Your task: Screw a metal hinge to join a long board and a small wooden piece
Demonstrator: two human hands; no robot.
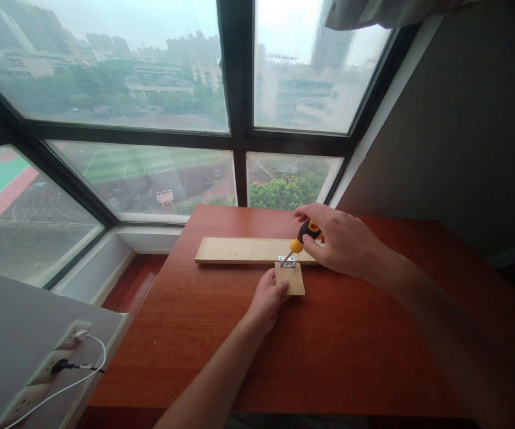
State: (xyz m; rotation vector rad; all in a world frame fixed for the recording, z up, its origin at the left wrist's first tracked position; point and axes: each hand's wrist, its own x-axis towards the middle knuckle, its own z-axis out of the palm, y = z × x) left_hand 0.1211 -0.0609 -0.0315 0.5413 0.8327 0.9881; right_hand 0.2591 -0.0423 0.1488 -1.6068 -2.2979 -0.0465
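Note:
My right hand (344,238) is closed around the handle of a yellow-and-black screwdriver (304,234), held at a slant with its tip down at a metal hinge (288,262). The hinge spans the joint between a small wooden board (293,282) and a longer wooden plank (239,250) lying crosswise behind it. My left hand (270,298) grips the small board from its left side, thumb on top. Whether the tip sits in a screw is too small to make out. The right end of the plank is hidden behind my right hand.
The boards are over a reddish-brown wooden table (186,345). Large dark-framed windows (239,143) rise beyond its far edge. At the lower left, wall sockets (54,363) hold plugs with a white cable (104,351). A grey wall (453,137) stands to the right.

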